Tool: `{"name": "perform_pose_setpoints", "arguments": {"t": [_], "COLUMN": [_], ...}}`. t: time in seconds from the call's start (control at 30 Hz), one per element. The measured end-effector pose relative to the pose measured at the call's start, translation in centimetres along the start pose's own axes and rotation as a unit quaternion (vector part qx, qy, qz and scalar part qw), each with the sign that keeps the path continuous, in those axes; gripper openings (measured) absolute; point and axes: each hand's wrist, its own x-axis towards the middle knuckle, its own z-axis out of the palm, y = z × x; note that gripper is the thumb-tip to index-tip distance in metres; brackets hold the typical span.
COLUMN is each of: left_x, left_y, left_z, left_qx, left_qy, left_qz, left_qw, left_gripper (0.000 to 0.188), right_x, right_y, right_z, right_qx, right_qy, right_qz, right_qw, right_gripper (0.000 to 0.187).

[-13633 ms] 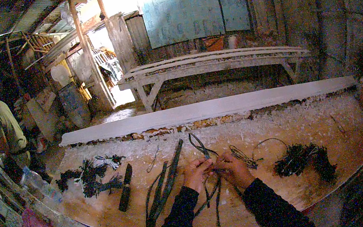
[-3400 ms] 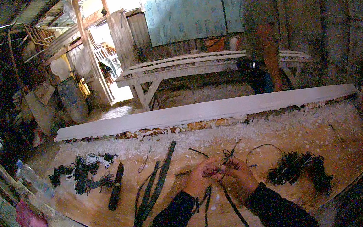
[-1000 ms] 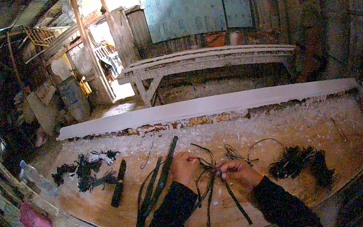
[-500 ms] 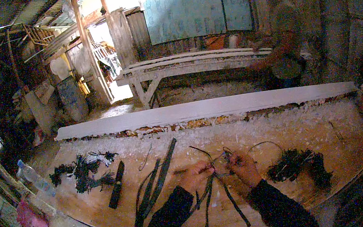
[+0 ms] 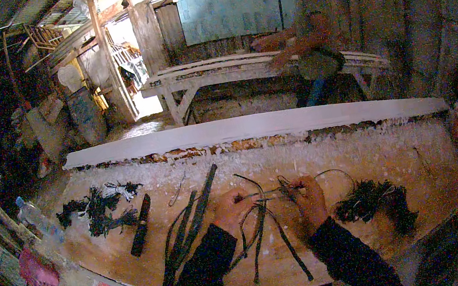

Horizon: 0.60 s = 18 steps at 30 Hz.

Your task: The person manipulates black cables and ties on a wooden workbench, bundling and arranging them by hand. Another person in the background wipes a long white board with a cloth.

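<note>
My left hand [image 5: 233,206] is closed in a pinch on a thin dark strip, which is stretched across toward my right hand. My right hand [image 5: 310,199] is also closed, gripping the strip's other end in a small loop or tangle. Exactly how it winds around the fingers is too blurred to tell. Beneath and between the hands, several loose dark strips [image 5: 258,236] fan out on the wooden table. Longer, wider dark strips [image 5: 182,243] lie beside my left forearm, and farther left is a narrow dark flat piece [image 5: 141,226] with a lighter band.
Frayed dark bundles [image 5: 100,211] lie at left, with another pile of dark strands [image 5: 374,203] at right. A white-coated ledge [image 5: 251,130] spans the wooden table's [image 5: 405,167] far side. A clear bottle [image 5: 37,216] stands at left. Behind, a person [image 5: 312,24] works at a long bench [image 5: 198,72].
My left hand has moved left, away from my right, drawing the thin strip out between them. The person behind has moved left along the bench. The view has tilted slightly down.
</note>
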Motion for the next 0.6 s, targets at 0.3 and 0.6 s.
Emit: {"name": "perform_pose_setpoints", "arguments": {"t": [0.3, 0.6], "left_x": [0.1, 1.3], "left_y": [1.6, -1.2], "left_z": [-1.9, -2.5], "left_qx": [0.200, 0.392], "left_qy": [0.138, 0.119], "left_qz": [0.048, 0.113], "left_qw": [0.969, 0.905], "left_gripper": [0.013, 0.008], "right_x": [0.3, -0.3], "right_y": [0.5, -0.4], "right_z": [-0.6, -0.6], "right_qx": [0.210, 0.236], "right_qy": [-0.348, -0.423], "right_qz": [0.130, 0.079], "right_qw": [0.904, 0.871], "right_gripper": [0.012, 0.011]}}
